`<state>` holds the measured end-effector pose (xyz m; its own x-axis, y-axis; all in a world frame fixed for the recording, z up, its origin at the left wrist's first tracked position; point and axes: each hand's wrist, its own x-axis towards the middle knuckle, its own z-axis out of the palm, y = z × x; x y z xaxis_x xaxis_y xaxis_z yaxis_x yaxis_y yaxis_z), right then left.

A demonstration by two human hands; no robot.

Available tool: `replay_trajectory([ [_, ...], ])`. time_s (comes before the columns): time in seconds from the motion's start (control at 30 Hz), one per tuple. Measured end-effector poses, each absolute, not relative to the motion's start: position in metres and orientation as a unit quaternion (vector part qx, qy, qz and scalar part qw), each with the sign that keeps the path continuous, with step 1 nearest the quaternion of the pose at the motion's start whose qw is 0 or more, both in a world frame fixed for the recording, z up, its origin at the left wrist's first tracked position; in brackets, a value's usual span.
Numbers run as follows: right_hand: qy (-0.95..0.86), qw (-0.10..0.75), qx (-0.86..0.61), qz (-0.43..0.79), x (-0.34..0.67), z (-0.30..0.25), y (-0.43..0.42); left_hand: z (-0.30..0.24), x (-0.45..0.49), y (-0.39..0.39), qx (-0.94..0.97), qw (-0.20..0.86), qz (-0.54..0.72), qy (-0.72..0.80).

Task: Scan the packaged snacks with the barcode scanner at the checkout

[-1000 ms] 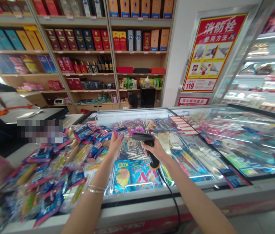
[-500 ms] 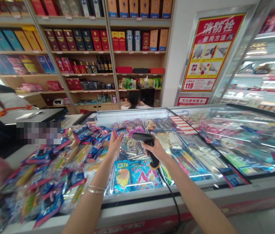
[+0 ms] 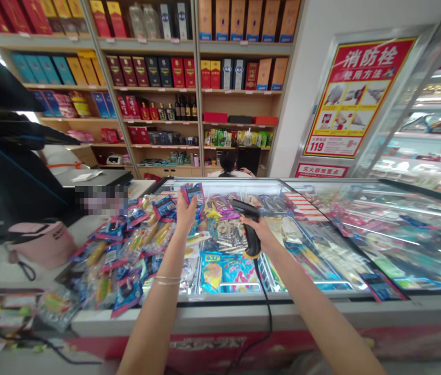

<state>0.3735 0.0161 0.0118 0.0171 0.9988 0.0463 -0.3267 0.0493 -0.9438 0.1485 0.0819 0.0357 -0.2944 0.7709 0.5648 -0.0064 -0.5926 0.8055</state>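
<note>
My left hand (image 3: 187, 211) grips a blue and pink snack packet (image 3: 194, 192), held up above the freezer's glass lid. In my right hand (image 3: 261, 229) is a black barcode scanner (image 3: 252, 237), its head tilted toward the packet and its cord (image 3: 266, 297) hanging down over the freezer front. To the left of my left arm lies a heap of snack packets (image 3: 126, 276), blue-pink ones mixed with clear wrappers holding yellow, corn-like pieces. Beneath my hands, bagged frozen goods (image 3: 226, 271) show through the glass.
The chest freezer (image 3: 322, 312) spans the front. Left stand a pink bag (image 3: 44, 245) and a dark screen-like device (image 3: 5, 161) on the counter. Behind the freezer a person's head (image 3: 227, 161) shows before shelves of boxes (image 3: 158, 73). One packet (image 3: 383, 286) lies at the right.
My view has swung left, bringing the pink bag and dark device further in. My left hand has raised the packet, which now shows more of its face. The scanner stays in my right hand.
</note>
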Motion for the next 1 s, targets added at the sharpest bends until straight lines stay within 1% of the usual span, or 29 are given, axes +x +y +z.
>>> replay_trajectory([
  [0.1,-0.408,0.59,-0.374,0.588,0.348,0.014,0.02,0.056,0.105,0.072,0.568,0.098,0.704,0.416],
  [0.17,-0.4,0.581,-0.359,0.611,0.328,0.01,0.023,0.059,0.079,0.067,0.583,0.011,0.678,0.448],
  [0.23,-0.393,0.571,-0.346,0.632,0.308,0.003,0.026,0.054,0.059,0.065,0.598,-0.052,0.642,0.476],
  [0.33,-0.379,0.557,-0.329,0.662,0.281,-0.013,0.029,0.036,0.043,0.067,0.612,-0.102,0.587,0.52],
  [0.4,-0.373,0.542,-0.32,0.681,0.267,-0.024,0.03,0.021,0.04,0.071,0.611,-0.108,0.563,0.546],
  [0.47,-0.373,0.531,-0.315,0.693,0.258,-0.034,0.031,0.009,0.04,0.073,0.613,-0.092,0.555,0.554],
  [0.63,-0.374,0.522,-0.323,0.695,0.251,-0.051,0.034,-0.001,0.042,0.072,0.617,-0.051,0.586,0.523],
  [0.83,-0.374,0.525,-0.329,0.69,0.252,-0.045,0.029,0.002,0.043,0.068,0.611,-0.064,0.577,0.538],
  [1.0,-0.384,0.513,-0.329,0.694,0.253,-0.04,0.023,-0.001,0.043,0.069,0.631,-0.067,0.533,0.559],
])
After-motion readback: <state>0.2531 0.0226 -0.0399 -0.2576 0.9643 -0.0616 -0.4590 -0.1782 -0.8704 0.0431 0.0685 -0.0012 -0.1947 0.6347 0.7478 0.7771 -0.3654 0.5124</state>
